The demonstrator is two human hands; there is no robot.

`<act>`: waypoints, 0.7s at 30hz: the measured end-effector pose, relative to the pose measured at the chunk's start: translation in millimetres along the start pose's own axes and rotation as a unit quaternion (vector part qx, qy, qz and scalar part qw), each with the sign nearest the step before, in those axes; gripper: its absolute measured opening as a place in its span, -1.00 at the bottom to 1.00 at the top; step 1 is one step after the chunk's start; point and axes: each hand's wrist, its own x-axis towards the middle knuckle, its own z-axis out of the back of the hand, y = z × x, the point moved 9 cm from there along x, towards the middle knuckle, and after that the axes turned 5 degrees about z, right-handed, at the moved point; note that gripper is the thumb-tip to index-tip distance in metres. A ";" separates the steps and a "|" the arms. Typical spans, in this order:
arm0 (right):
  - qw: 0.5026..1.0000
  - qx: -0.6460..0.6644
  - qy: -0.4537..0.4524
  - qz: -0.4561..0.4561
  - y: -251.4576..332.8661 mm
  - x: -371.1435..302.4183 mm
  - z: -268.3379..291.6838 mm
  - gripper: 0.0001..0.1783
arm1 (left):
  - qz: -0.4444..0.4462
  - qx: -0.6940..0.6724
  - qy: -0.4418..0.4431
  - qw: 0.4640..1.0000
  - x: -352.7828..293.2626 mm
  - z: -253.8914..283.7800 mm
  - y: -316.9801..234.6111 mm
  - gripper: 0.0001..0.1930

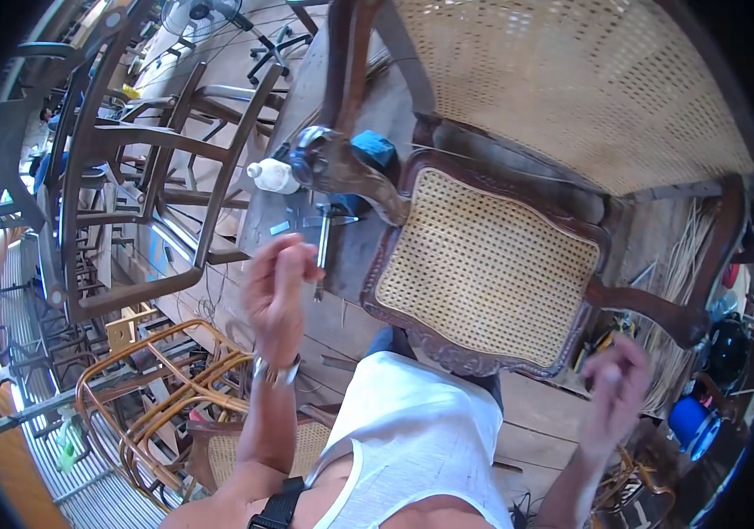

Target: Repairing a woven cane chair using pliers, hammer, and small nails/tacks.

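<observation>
An ornate dark wooden armchair stands before me, with a woven cane seat [492, 269] and a cane backrest [571, 88]. My left hand [276, 295] is raised beside the seat's left edge, thumb and fingers pressed together; whatever they may pinch is too small to make out. My right hand [615, 388], slightly blurred, hovers off the seat's front right corner with curled fingers, and what is in them cannot be made out. Neither hand touches the chair. Close to my left fingers lies a hammer-like metal tool [323, 247] on the dark work surface [350, 256].
A white bottle [273, 176] and a teal block-like item [374, 148] sit past the left armrest [359, 181]. Loose cane strands [686, 273] lie at right. Wooden chair frames [152, 176] crowd the left, above a rattan frame [161, 388]. A blue round object [693, 425] is at lower right.
</observation>
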 end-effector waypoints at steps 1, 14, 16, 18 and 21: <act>0.997 -0.027 0.019 -0.066 -33.8 -7.2 -24.4 -0.67 | 0.052 0.062 0.002 0.997 17.4 14.7 48.4 -0.77; 0.928 -0.120 0.335 -0.110 -122.9 -132.2 -282.4 -0.75 | -0.109 0.558 0.190 0.800 123.1 4.4 264.4 -0.81; 0.924 -0.116 0.342 -0.127 -124.4 -146.6 -291.0 -0.76 | -0.119 0.570 0.190 0.791 124.1 1.6 266.8 -0.82; 0.924 -0.101 0.340 -0.146 -126.6 -158.2 -296.6 -0.76 | -0.119 0.565 0.197 0.793 120.4 1.5 266.6 -0.84; 0.917 -0.088 0.352 -0.166 -124.4 -165.3 -302.6 -0.76 | -0.101 0.571 0.229 0.782 123.6 0.0 267.4 -0.85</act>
